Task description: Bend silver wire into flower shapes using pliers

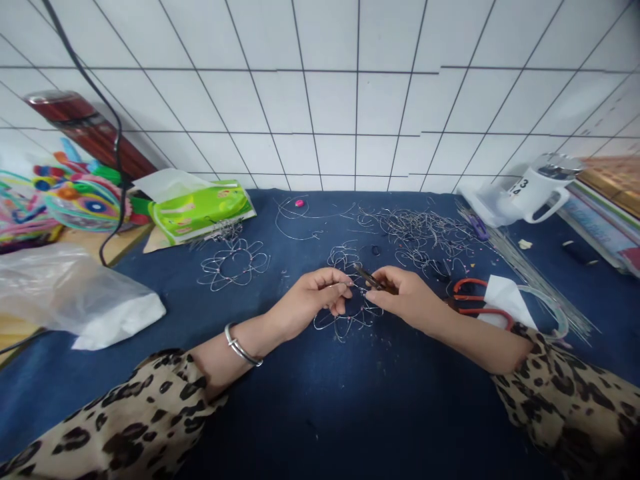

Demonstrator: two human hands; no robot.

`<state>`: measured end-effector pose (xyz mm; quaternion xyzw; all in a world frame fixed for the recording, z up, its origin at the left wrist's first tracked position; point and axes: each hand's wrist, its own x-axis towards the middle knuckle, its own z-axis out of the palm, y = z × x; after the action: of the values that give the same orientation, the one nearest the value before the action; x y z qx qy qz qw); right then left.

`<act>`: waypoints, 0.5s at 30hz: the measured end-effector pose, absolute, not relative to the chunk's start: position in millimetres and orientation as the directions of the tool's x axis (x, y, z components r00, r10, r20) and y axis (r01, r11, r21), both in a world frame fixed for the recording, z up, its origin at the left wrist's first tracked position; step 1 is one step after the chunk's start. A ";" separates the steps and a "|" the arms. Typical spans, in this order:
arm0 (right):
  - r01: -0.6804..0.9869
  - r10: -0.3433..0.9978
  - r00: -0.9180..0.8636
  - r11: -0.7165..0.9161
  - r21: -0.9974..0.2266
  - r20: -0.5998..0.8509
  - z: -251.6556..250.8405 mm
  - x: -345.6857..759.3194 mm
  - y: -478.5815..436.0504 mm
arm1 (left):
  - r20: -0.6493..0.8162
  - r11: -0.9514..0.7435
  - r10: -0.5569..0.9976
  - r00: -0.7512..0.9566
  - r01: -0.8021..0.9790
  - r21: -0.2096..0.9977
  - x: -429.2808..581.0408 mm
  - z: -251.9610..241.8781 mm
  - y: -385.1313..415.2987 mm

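Leopard sleeves, right hand gripping pliers (tips pointing far-left), left hand pinching wire flower

Person wearing leopard-print top. Left sleeve showing tan ground, black and dark brown blotches, loose cuff ending partway along forearm. Right sleeve carrying same print, ending nearer elbow. Thin silver bangle circling left wrist. Left hand, right hand going uncovered.
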<state>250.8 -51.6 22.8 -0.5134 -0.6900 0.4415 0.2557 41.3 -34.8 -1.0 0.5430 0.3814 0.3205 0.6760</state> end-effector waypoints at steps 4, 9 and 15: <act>0.376 0.937 -0.334 0.032 -0.926 -0.103 20.1 246.9 -56.3 | -0.187 0.259 0.845 0.500 -0.077 0.963 46.7 2.0 -41.6; 0.321 0.947 -0.303 -0.007 -0.947 -0.110 18.7 245.7 -57.0 | -0.197 0.300 0.815 0.544 -0.106 0.948 48.2 1.3 -44.6; 0.321 0.948 -0.300 -0.003 -0.947 -0.105 17.8 245.7 -58.8 | -0.183 0.289 0.812 0.554 -0.110 0.951 47.4 -1.3 -44.4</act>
<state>245.7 -58.8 17.8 -0.5016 -0.6324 0.5000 0.3136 47.4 -44.4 -1.3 0.5036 0.3485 0.3189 0.7233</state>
